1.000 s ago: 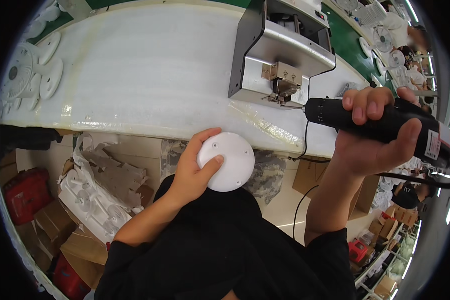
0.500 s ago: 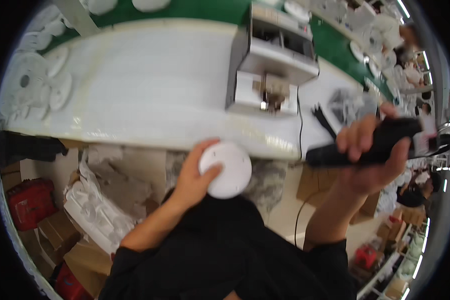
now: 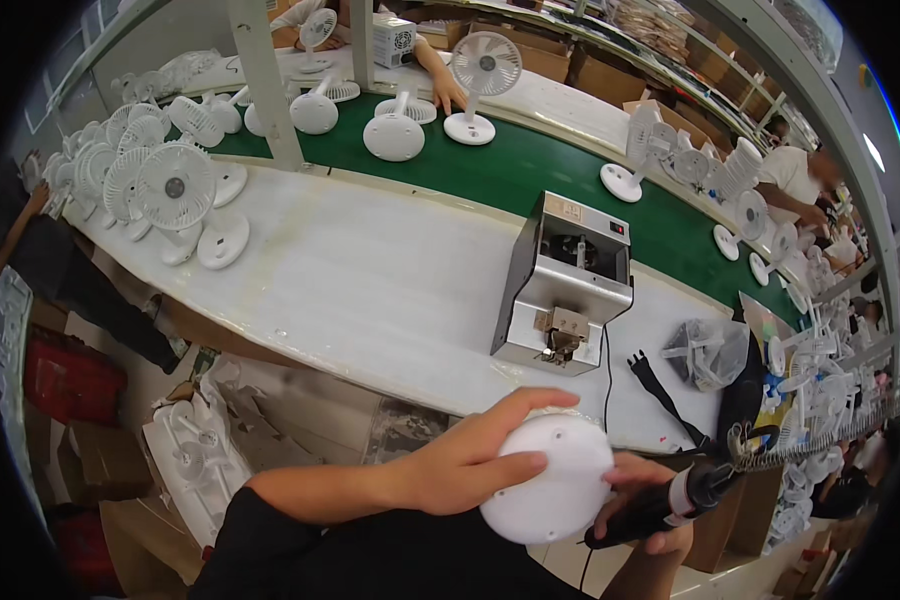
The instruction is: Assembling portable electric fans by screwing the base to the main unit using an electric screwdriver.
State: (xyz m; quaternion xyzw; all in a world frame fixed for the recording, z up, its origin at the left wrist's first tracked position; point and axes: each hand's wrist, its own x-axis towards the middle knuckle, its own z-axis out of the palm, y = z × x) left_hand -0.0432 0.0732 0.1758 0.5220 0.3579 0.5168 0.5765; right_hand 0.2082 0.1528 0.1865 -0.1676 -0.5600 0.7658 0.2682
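Observation:
My left hand (image 3: 455,465) is closed on a round white fan base (image 3: 560,490), with the thumb across its flat face and the fingers over its far edge. Several small holes show around that face. My right hand (image 3: 638,472) grips a black electric screwdriver (image 3: 650,515), which hangs on a coiled cable (image 3: 830,437). The tool lies close beside the base's right edge, its tip pointing down and left. Fingers of my right hand also meet the rim of the base. Whatever is under the base is hidden.
A metal screw feeder machine (image 3: 570,285) stands on the white table (image 3: 370,290). Right of it lie a clear plastic bag (image 3: 708,352) and a black strap (image 3: 660,395). White fans (image 3: 175,185) crowd the left end; more stand along the green conveyor belt (image 3: 530,180). Co-workers sit across.
The view has tilted up, showing more of the belt and the fans. My right hand has brought the screwdriver from the right to beside the base. My left hand still holds the base.

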